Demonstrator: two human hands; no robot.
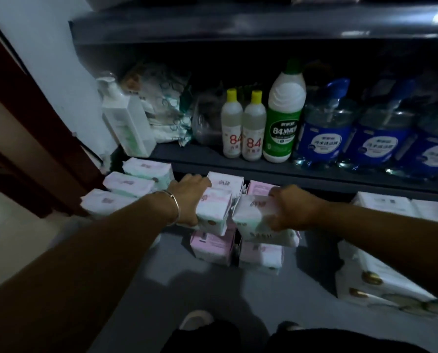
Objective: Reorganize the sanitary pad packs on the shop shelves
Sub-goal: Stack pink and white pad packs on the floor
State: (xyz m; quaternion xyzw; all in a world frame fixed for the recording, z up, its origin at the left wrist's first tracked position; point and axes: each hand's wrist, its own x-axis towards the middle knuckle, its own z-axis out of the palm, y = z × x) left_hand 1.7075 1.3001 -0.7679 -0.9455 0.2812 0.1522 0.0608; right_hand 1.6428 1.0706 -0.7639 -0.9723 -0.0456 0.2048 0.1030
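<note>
Each hand (187, 197) (293, 210) grips 1 pad pack (213, 212) (253, 217) (fingers curled).

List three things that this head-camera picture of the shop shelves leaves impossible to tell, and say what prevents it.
- Head view: small print on the pink-and-white sanitary pad packs is blurred.
- Head view: left hand's fingertips, curled behind the pack it grips.
- Head view: the dark back of the grey metal shelf, behind the yellow-capped white bottles, is lost in shadow.

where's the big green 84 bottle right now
The green 84 bottle stands upright on the middle shelf, centre of the head view, between two yellow-capped bottles and the blue jugs.
</note>
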